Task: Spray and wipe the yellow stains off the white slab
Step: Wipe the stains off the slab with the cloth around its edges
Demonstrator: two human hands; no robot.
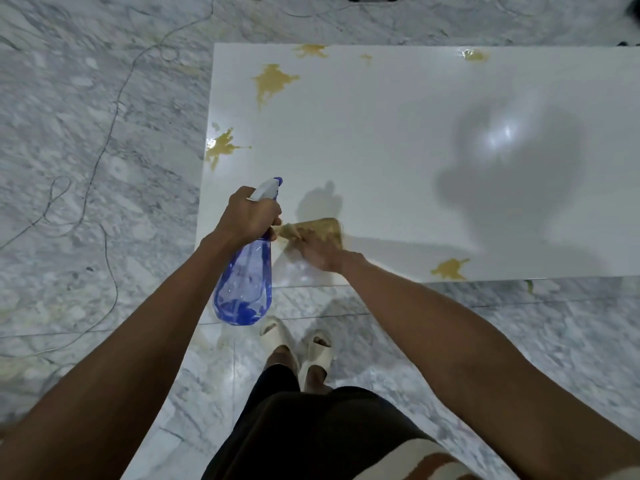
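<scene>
A glossy white slab [398,150] lies on the floor with several yellow stains: one at the far left [273,81], one on the left edge [221,147], one near the front edge [450,269], smaller ones along the far edge [476,55]. My left hand [251,214] grips the neck of a blue translucent spray bottle [244,289], nozzle pointing away over the slab. My right hand [317,252] presses a yellow-stained cloth [318,228] flat on the slab's near left corner; the hand looks blurred.
Grey marbled floor [86,168] surrounds the slab. A thin cable [114,109] snakes across the floor to the left. My feet in pale slippers [298,351] stand just in front of the slab's near edge. Dark objects sit at the top edge.
</scene>
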